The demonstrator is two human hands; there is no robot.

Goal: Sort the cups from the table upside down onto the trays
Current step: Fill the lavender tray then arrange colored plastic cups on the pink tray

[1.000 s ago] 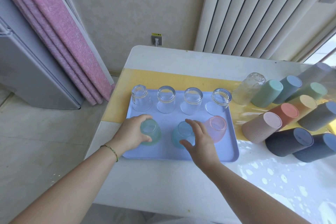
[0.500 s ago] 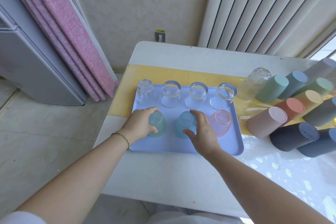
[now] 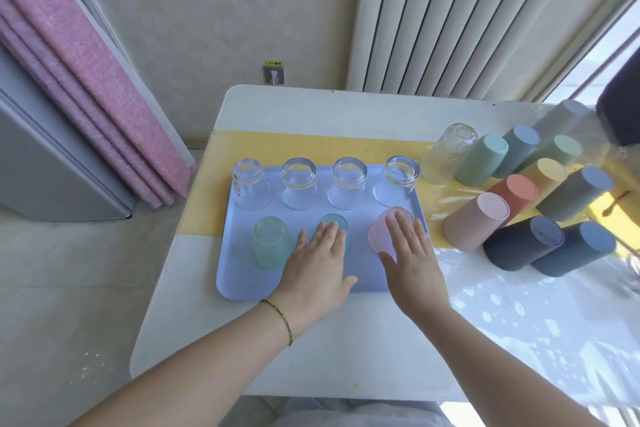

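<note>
Nearest, two bare forearms reach over the white tabletop (image 3: pixel 311 357), with a thin bracelet (image 3: pixel 281 321) on the left wrist. Left grip (image 3: pixel 318 263): open, fingers straight and together, palm down over the blue tray (image 3: pixel 239 282), its fingertips lying on the upturned base of the blue cup (image 3: pixel 335 220), which it largely covers. Right grip (image 3: pixel 412 263): open, fingers straight, palm down, holding nothing, its fingertips over the base of the pink cup (image 3: pixel 379 236); whether they touch cannot be told. Just left of the left grip, the green cup (image 3: pixel 272 243) stands upside down on the tray, apart from the hand. Beyond both grips, a row of four clear glasses (image 3: pixel 348 182) stands upside down along the tray's far edge. Right of the right grip, off the tray, coloured cups stand base up in a cluster: a pale pink ribbed cup (image 3: pixel 474 222) nearest the tray, two navy cups (image 3: pixel 523 243) beside it, an orange cup (image 3: pixel 516 191), a yellow cup (image 3: pixel 543 172) and a grey cup (image 3: pixel 575 198) behind, then a sage cup (image 3: pixel 481 159) and a lone clear glass (image 3: pixel 446 152). A yellow strip (image 3: pixel 311 146) crosses the tabletop under the tray's far end. Farthest from the grips: a wall socket (image 3: pixel 273 74), a ribbed white panel (image 3: pixel 450 10) and a folded pink mat (image 3: pixel 86 80) leaning at the left.
</note>
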